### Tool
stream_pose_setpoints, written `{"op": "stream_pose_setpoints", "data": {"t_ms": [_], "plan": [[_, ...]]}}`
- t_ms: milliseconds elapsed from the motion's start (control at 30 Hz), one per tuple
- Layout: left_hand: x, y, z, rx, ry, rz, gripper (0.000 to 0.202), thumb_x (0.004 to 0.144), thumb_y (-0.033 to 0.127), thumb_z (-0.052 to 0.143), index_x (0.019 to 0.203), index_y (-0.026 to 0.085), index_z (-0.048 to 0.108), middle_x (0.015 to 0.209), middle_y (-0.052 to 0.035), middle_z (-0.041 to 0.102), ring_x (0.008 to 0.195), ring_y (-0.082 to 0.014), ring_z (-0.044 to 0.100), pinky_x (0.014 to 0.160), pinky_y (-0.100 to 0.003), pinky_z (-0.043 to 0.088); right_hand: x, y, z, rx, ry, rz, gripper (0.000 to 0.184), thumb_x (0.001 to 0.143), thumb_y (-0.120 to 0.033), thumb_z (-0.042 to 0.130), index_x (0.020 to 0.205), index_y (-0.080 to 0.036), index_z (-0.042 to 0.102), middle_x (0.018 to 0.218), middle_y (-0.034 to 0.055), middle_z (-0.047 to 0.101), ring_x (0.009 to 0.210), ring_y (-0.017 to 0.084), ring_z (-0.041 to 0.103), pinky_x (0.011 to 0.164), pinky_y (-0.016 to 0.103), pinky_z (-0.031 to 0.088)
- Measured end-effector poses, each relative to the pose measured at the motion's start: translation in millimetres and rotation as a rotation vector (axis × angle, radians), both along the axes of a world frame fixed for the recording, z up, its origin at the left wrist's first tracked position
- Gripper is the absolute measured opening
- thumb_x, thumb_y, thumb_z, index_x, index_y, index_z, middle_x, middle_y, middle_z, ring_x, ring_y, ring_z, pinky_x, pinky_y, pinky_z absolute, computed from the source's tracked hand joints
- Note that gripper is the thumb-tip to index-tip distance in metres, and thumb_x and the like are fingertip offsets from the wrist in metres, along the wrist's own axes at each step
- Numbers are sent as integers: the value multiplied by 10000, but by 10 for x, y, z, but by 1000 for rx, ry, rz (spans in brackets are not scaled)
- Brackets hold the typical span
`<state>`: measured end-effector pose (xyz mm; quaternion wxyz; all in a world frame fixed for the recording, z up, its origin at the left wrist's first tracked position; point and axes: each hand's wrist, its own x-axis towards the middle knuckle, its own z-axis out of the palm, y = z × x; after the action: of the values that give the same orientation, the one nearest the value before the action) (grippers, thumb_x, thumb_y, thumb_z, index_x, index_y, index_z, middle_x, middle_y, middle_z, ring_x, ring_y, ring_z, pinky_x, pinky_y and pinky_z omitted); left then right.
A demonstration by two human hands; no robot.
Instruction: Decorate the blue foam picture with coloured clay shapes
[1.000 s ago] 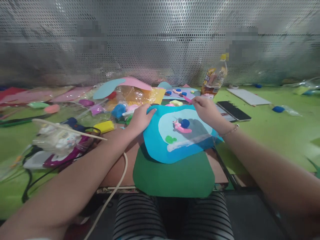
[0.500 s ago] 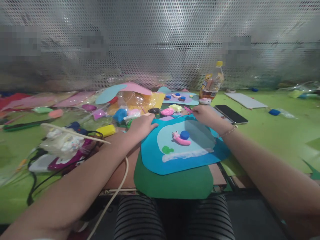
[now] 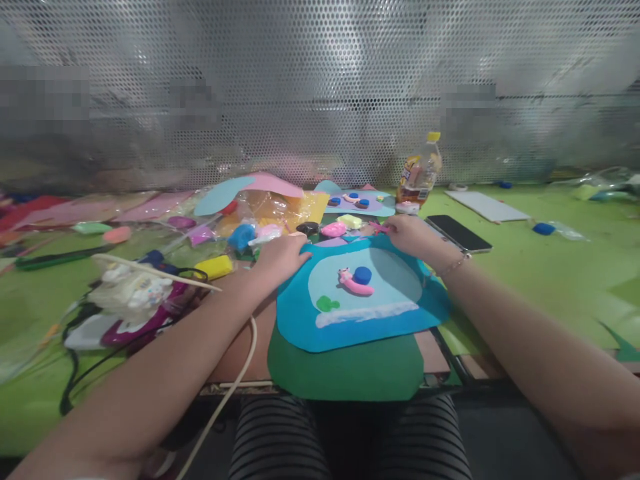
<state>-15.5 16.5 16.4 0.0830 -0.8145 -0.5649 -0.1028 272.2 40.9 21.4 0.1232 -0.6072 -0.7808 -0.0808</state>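
Observation:
A blue sheet (image 3: 295, 327) lies before me with a light blue panel (image 3: 390, 267) on it. The panel carries a pink clay snail body (image 3: 359, 288) with a round blue shell (image 3: 363, 275), a green clay patch (image 3: 327, 304) and a white clay strip (image 3: 367, 315). At the sheet's upper left edge rests my left hand (image 3: 283, 259), its thumb apart from the fingers. My right hand (image 3: 410, 233), over the upper right edge, pinches a small thin pink piece (image 3: 380, 228); its exact kind is unclear. A green sheet (image 3: 345, 370) sits underneath.
Beyond the hands are pink clay (image 3: 333, 230), black clay (image 3: 308, 228) and a decorated card (image 3: 355, 200). A bottle (image 3: 423, 170) and a phone (image 3: 457, 233) stand and lie to the right. Leftward are a yellow block (image 3: 214, 267) and a device with cables (image 3: 140, 320).
The whole view has shifted slightly, with things lower and a little left. The pink piece in my right hand now points more sideways. Both hands stay near the sheet's upper edges.

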Motion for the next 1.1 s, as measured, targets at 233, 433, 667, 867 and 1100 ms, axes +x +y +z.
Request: {"op": "stream_pose_setpoints", "data": {"t_ms": [233,433,667,867,1100], "plan": [[77,-62,34,278,-36,-111,276,856,314,538,1078,151,557,1050,-114,572,987,-275,545,791,-361,433,-194,-225,161,119,-48,62,259,864,-153,399,912,-105,649,867,151,624,795,242,567,640,313,373],[158,-97,-38,287,-121,-583,372,923,427,436,1150,145,518,1076,-102,599,1015,-220,543,841,-327,434,-552,-445,87,195,225,651,223,911,-182,436,958,-164,653,937,75,644,901,191,574,766,311,450],[104,-83,-38,315,-97,-442,374,976,335,318,852,152,621,793,-60,645,767,-174,588,680,-297,429,-620,-376,-77,244,345,625,199,880,-175,475,1034,-165,601,981,92,610,928,209,568,803,362,476],[-25,77,-28,313,-136,-135,268,931,310,432,930,204,678,839,-48,636,805,-191,580,674,-294,407,-453,-97,-261,192,415,501,267,832,-168,487,1088,-189,556,1048,102,549,1030,236,533,887,417,462],[-61,188,-155,208,24,-83,304,922,238,390,1008,198,679,1003,-85,606,909,-234,542,720,-338,386,-444,47,-393,150,379,527,270,829,-182,483,1077,-197,588,1042,101,542,1014,229,539,921,428,453]]}}
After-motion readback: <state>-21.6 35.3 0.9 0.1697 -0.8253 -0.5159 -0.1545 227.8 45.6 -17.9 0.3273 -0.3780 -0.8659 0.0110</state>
